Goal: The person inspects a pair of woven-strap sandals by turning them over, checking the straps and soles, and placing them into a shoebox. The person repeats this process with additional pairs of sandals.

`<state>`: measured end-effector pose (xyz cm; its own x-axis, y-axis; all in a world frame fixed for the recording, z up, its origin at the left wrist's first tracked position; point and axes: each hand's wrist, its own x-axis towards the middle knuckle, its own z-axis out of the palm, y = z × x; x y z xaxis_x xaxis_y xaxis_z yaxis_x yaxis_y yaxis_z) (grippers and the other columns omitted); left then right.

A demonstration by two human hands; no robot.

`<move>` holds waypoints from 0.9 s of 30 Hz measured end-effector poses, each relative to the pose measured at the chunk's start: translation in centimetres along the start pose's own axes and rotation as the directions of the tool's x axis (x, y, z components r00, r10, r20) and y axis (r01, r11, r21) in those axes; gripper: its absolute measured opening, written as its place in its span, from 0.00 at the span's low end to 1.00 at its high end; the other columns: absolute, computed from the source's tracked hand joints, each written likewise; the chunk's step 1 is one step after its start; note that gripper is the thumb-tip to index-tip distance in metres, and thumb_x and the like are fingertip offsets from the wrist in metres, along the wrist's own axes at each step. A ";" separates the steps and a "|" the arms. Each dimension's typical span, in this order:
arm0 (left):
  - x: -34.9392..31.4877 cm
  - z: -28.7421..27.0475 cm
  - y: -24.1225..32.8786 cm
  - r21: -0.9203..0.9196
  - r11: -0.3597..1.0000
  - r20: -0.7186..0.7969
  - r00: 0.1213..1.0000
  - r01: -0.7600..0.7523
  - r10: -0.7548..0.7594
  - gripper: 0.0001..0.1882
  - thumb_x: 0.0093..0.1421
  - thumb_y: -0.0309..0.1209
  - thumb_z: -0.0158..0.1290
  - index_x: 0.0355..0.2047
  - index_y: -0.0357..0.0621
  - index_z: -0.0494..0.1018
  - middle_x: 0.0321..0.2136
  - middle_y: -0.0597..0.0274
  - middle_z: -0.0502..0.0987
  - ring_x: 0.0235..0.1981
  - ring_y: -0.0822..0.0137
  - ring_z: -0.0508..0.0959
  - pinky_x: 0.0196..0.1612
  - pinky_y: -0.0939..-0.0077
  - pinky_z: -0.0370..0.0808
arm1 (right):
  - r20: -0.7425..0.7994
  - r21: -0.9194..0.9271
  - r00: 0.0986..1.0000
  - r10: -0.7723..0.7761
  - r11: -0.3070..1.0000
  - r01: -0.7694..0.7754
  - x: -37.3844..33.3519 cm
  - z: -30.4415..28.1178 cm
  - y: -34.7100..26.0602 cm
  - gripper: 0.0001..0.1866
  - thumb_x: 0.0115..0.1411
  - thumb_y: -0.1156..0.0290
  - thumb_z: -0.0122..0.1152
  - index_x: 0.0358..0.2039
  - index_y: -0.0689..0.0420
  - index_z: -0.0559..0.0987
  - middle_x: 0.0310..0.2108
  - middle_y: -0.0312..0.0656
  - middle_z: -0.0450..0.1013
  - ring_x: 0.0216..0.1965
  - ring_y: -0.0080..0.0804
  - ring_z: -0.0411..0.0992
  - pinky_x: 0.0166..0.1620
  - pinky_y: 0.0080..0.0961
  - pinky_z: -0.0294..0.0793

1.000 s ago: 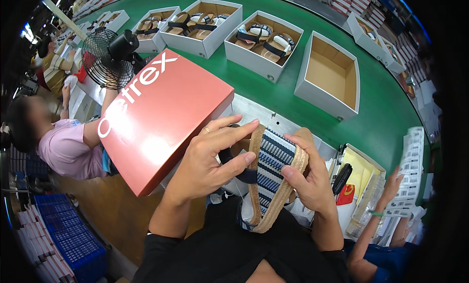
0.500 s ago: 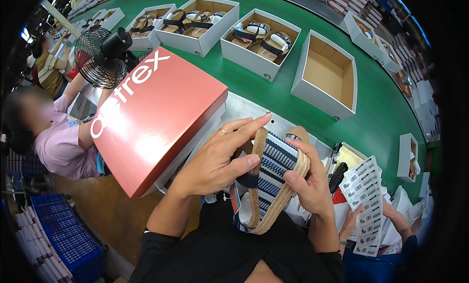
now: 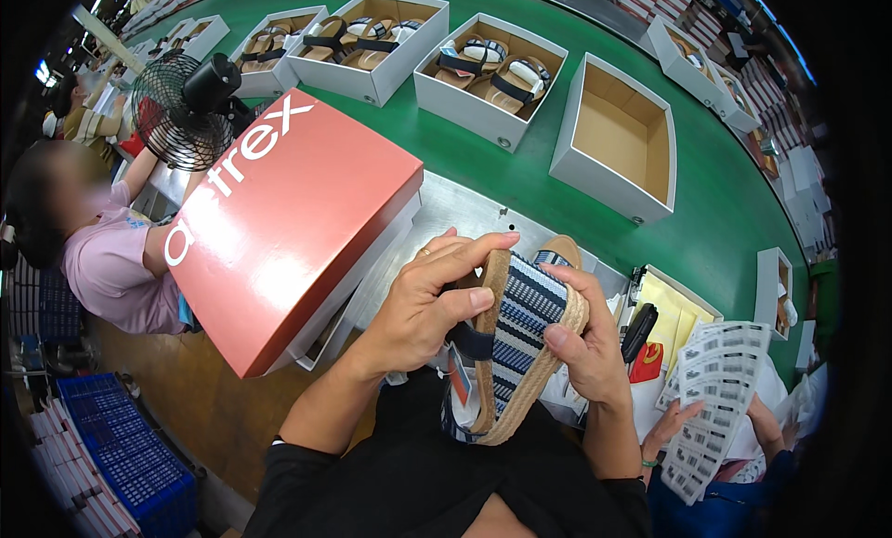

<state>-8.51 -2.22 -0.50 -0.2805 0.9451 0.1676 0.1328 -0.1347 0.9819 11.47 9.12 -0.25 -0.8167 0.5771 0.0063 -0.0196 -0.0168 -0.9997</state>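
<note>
A wedge sandal [image 3: 528, 324] with a blue, white and black striped woven side, tan edge and rope-trimmed sole is held on its side before my chest. My left hand [image 3: 427, 301] grips its tan edge, thumb bent against it and forefinger stretched over the top. My right hand [image 3: 590, 343] clasps the rope-trimmed edge from the other side, thumb pressed on it. A dark strap [image 3: 472, 341] and a white-and-orange tag [image 3: 460, 378] show below my left fingers. Behind the sandal's upper end is a striped, tan-edged piece; I cannot tell whether it belongs to a second sandal.
A red-lidded shoebox [image 3: 297, 222] stands at left, near a black fan [image 3: 181, 111]. On the green table are an unfilled white box [image 3: 618, 143] and boxes of sandals [image 3: 492, 78]. A co-worker at right holds label sheets [image 3: 715, 399]; another person [image 3: 121, 250] is at left.
The view has shifted slightly. My hands keep their hold on the sandal, with little visible change. At right, the co-worker's label sheets have moved, uncovering more yellow paper and a red item.
</note>
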 end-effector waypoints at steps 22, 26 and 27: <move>0.1 -0.9 2.6 -0.019 0.992 0.002 0.993 0.122 -0.122 0.22 0.63 0.37 0.49 0.54 0.40 0.74 0.38 0.60 0.75 0.45 0.69 0.72 0.68 0.61 0.51 | 0.054 0.043 0.997 0.061 0.997 -0.063 0.2 0.6 -0.8 0.30 0.61 0.67 0.62 0.61 0.63 0.65 0.55 0.44 0.67 0.55 0.28 0.66 0.59 0.27 0.64; 0.4 -1.1 3.1 -0.051 0.996 -0.032 0.996 0.078 -0.080 0.18 0.65 0.35 0.48 0.51 0.39 0.76 0.33 0.62 0.76 0.39 0.71 0.71 0.59 0.67 0.56 | 0.044 0.024 0.997 0.058 0.998 -0.059 0.4 1.0 -1.1 0.30 0.61 0.67 0.62 0.61 0.63 0.65 0.54 0.44 0.67 0.54 0.28 0.66 0.59 0.26 0.64; 0.4 -1.0 2.6 -0.021 1.000 -0.063 0.998 0.018 -0.019 0.17 0.65 0.35 0.49 0.49 0.39 0.77 0.31 0.62 0.78 0.36 0.69 0.72 0.52 0.68 0.60 | 0.046 0.020 0.998 0.053 0.998 -0.054 0.4 1.1 -1.1 0.30 0.61 0.67 0.62 0.61 0.63 0.65 0.54 0.44 0.67 0.54 0.28 0.66 0.58 0.26 0.65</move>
<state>-9.26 -2.48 2.17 -0.3422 0.9269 0.1542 0.1078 -0.1242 0.9864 10.51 8.53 0.86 -0.8422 0.5373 -0.0456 0.0129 -0.0645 -0.9978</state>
